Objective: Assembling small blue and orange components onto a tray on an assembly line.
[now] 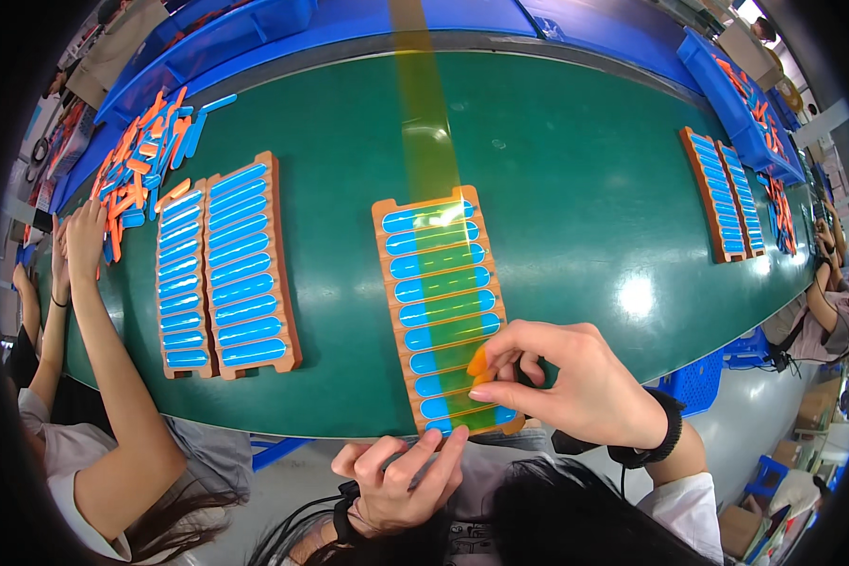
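Head view: a head-worn fisheye faces down and forward across a green table [585, 141]
Close range: left hand [401, 481] and right hand [575, 382], low in view

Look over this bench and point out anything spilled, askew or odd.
The heap of orange and blue pieces at the far left looks untidy: they lie jumbled at all angles, while the blue pieces in the tray under the yellow tape lie in an orderly column. Whether the heap was spilled, I cannot tell.
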{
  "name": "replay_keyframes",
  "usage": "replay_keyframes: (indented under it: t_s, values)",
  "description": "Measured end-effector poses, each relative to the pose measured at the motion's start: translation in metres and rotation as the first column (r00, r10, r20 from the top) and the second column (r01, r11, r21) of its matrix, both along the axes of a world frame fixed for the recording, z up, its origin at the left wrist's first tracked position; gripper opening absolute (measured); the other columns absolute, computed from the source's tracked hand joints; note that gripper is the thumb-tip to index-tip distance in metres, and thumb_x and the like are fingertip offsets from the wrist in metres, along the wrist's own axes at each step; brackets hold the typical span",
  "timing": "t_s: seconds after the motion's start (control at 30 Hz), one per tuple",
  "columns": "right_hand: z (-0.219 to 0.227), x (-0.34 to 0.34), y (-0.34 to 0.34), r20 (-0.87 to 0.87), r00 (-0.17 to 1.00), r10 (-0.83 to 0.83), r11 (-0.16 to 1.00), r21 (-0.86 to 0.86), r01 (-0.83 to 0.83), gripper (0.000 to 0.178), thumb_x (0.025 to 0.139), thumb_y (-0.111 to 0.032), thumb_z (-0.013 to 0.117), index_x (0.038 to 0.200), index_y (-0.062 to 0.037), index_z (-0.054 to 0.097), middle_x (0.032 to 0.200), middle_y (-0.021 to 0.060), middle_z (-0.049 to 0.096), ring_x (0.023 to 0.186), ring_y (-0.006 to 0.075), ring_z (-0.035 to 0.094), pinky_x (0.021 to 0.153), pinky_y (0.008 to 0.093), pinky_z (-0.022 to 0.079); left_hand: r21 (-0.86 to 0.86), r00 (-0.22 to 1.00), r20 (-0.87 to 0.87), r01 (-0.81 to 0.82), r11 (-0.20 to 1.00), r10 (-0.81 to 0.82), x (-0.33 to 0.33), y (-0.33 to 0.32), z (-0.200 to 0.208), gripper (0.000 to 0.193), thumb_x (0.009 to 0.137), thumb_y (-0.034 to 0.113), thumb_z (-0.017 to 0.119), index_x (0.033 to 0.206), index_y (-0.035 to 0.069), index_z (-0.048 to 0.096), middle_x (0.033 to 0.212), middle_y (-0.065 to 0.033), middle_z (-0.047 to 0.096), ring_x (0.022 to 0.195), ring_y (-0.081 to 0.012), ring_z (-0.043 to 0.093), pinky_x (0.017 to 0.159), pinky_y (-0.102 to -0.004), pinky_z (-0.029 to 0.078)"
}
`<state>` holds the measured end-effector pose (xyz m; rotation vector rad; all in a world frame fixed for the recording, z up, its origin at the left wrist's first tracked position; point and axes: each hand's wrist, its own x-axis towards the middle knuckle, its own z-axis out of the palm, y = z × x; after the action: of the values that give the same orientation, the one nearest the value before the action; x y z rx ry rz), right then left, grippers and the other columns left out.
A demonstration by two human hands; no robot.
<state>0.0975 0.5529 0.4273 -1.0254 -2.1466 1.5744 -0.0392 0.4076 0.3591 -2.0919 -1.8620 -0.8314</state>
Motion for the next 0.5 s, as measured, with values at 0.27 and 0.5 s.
replay_keyframes:
  t_s: [0.27,0.5]
  values:
    - [-0.0056,0.0,-0.009,0.022,0.998,0.054,0.959,0.277,-0.058,0.031,0.072,-0.011,0.065,0.094,-0.0019,0.045,0.088,0.0083,0.048,0.065,0.0201,0.052,0.053,0.0294,0.044,-0.004,1.0,0.016,0.011,1.0,-0.011,0.0019,0.0007,-0.0017,0.035,0.056,0.005,0.058,0.086,0.022,0.062,0.09,0.0066,0.046,0.08,-0.0156,0.042,0.07,-0.0348,0.027]
    - [0.0,0.0025,-0.006,0.035,0.996,0.082,0.99,0.115,-0.085,0.03,0.073,-0.01,0.064,0.096,-0.0019,0.046,0.082,0.0076,0.051,0.059,0.0173,0.047,0.054,0.0286,0.045,0.03,0.998,0.049,0.046,0.998,-0.048,-0.0017,-0.0003,-0.008,0.033,0.058,0.015,0.061,0.09,0.023,0.063,0.098,0.0095,0.048,0.082,-0.0111,0.041,0.073,-0.0319,0.024]
